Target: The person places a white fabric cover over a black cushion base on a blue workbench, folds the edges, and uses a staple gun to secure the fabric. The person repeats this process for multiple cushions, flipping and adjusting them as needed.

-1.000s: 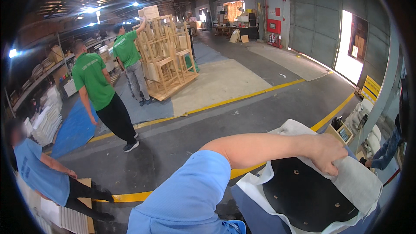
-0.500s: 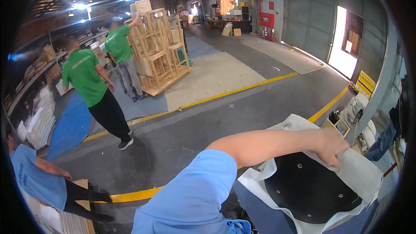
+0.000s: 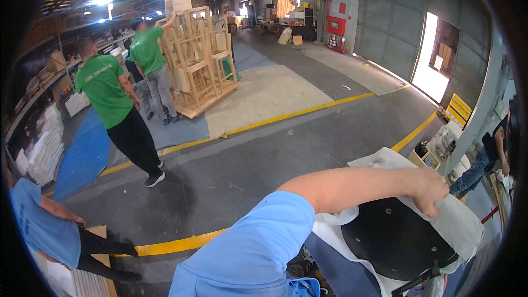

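My left arm in a blue sleeve reaches across the lower picture to the right. My left hand (image 3: 432,190) is closed on the edge of a white fabric sheet (image 3: 467,225), pressing it down. The fabric is folded up around a round black board (image 3: 396,239) with several small holes, which lies flat beneath the hand. A dark tool (image 3: 421,281) pokes in below the board at the bottom edge. My right hand is out of the picture.
Two people in green shirts (image 3: 107,91) (image 3: 148,49) stand by a stack of wooden frames (image 3: 201,58) on a pallet. A person in blue (image 3: 38,225) bends down at the lower left. Yellow lines (image 3: 275,118) cross the concrete floor. Another person (image 3: 495,148) works at the right.
The nearer person in green has stepped a little further along the blue mat. My left hand stays on the fabric edge over the black board.
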`<control>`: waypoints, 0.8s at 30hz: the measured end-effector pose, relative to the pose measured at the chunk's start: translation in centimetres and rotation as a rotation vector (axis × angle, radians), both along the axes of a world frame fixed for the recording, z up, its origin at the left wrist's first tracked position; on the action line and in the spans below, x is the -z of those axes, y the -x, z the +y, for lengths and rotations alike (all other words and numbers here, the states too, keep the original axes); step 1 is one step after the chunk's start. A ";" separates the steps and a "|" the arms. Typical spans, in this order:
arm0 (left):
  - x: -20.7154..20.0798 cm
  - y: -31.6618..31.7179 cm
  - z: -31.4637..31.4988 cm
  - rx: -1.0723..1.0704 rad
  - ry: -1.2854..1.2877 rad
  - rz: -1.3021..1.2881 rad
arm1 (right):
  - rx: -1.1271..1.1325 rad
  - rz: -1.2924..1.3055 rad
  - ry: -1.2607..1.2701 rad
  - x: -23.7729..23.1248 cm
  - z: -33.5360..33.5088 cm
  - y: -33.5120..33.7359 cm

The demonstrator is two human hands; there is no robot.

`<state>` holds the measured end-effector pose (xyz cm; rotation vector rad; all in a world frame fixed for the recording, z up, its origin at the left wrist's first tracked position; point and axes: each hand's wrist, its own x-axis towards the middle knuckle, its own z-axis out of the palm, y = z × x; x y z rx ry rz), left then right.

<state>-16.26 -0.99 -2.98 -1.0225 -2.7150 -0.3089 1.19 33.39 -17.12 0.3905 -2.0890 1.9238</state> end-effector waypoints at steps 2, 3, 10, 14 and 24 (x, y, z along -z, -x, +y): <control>-0.5 -0.9 0.0 0.007 0.063 -0.045 | -0.040 0.015 -0.048 -0.6 -1.6 0.3; -0.6 -1.3 -0.1 0.005 0.067 -0.043 | -0.057 0.023 -0.073 -1.2 -2.6 0.3; -1.2 -0.7 1.3 0.081 0.045 -0.055 | 0.064 -0.036 -0.006 -3.0 -7.7 -0.1; 0.0 -0.9 -0.8 0.055 0.041 0.011 | -0.003 -0.025 0.201 -4.9 -12.1 1.1; -1.0 -1.1 1.4 0.010 0.102 -0.089 | 0.040 0.096 0.109 -3.4 -12.9 3.2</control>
